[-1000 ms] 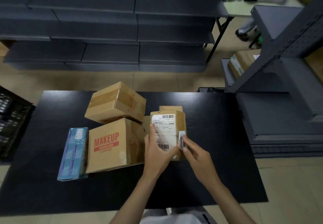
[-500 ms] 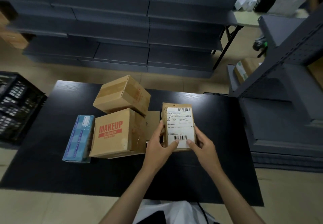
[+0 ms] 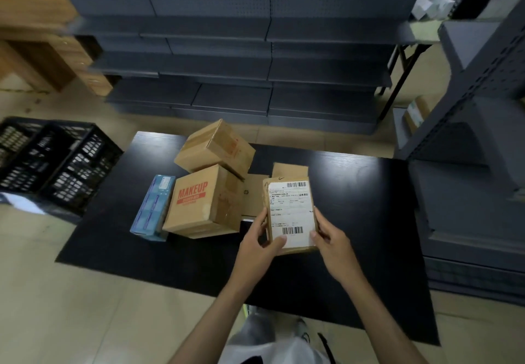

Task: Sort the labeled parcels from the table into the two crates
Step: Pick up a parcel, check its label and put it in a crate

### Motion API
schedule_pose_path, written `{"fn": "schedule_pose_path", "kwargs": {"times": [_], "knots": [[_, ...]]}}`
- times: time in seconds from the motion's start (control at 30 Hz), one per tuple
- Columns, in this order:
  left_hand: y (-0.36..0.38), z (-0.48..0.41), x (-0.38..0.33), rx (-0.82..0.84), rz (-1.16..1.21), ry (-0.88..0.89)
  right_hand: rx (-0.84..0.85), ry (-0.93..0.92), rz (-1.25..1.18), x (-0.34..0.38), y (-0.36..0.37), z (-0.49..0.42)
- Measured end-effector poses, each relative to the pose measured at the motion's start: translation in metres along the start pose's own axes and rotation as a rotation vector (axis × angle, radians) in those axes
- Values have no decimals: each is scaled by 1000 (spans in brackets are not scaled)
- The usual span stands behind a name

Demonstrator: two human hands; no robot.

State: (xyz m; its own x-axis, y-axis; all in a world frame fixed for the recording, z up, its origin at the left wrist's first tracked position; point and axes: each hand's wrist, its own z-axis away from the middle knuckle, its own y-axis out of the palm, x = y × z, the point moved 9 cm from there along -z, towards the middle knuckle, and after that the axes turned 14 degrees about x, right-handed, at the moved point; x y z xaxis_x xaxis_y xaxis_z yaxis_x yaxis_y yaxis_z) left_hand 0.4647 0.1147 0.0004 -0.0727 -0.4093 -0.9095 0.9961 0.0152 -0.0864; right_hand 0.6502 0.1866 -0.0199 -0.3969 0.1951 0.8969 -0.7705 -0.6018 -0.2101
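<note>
— While both hands were on it, how was the parcel held?
— L hand [image 3: 257, 245] gripped the labeled parcel [image 3: 289, 216] at its left edge, thumb on the lower-left corner of the label [image 3: 288, 201], other fingers curled behind. R hand [image 3: 331, 240] gripped the right edge, thumb by the lower barcode, fingers wrapped round the side. Label faced the camera, w/ barcodes top & bottom. Text was too small to read.
— Where was it re the table?
— Over the black table [image 3: 355, 193], approx. mid-table. Couldn't tell if its lower edge touched the top.
— Around it?
— At 9 o'clock from the parcel, just beside it, stood a brown box [image 3: 199, 201] printed MAKEUP in red. At 9 o'clock from that, just beside, was a blue box [image 3: 152, 207]. At 11 o'clock from the parcel a plain taped carton [image 3: 214, 147] sat tilted, its near edge up against the brown box. At 12 o'clock, just behind the parcel, lay a flat cardboard piece [image 3: 289, 169].
— Crates?
— Two black lattice crates [image 3: 71, 164] stood side by side on the floor, well apart from the parcel at 9–10 o'clock. Contents were blurred, couldn't tell.
— Beyond?
— Dark grey shelving [image 3: 227, 59] was at 12 o'clock, a grey rack [image 3: 477, 93] at 2–3 o'clock, and a wooden unit [image 3: 37, 37] at 10–11 o'clock.
</note>
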Motion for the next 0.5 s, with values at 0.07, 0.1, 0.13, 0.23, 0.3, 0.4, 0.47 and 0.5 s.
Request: {"fn": "schedule_pose_path", "kwargs": {"times": [0.07, 0.1, 0.13, 0.23, 0.3, 0.4, 0.47, 0.5], "knots": [[-1, 16, 10, -44, 25, -16, 33, -9, -19, -5, 11, 7], [-2, 25, 15, -69, 34, -22, 53, -17, -34, -8, 17, 11], [-4, 33, 20, -95, 42, -27, 78, -24, -48, -11, 24, 13], [-13, 62, 35, -166, 71, -39, 163, -26, -55, -17, 47, 19], [-21, 82, 44, -213, 84, -44, 226, -22, -44, -17, 65, 21], [-40, 110, 56, -291, 72, -45, 314, -36, -2, -5, 93, 24], [-56, 126, 64, -341, 75, -45, 358, -43, 24, 3, 113, 23], [-64, 133, 69, -365, 82, -47, 374, -43, 40, 7, 123, 24]]}}
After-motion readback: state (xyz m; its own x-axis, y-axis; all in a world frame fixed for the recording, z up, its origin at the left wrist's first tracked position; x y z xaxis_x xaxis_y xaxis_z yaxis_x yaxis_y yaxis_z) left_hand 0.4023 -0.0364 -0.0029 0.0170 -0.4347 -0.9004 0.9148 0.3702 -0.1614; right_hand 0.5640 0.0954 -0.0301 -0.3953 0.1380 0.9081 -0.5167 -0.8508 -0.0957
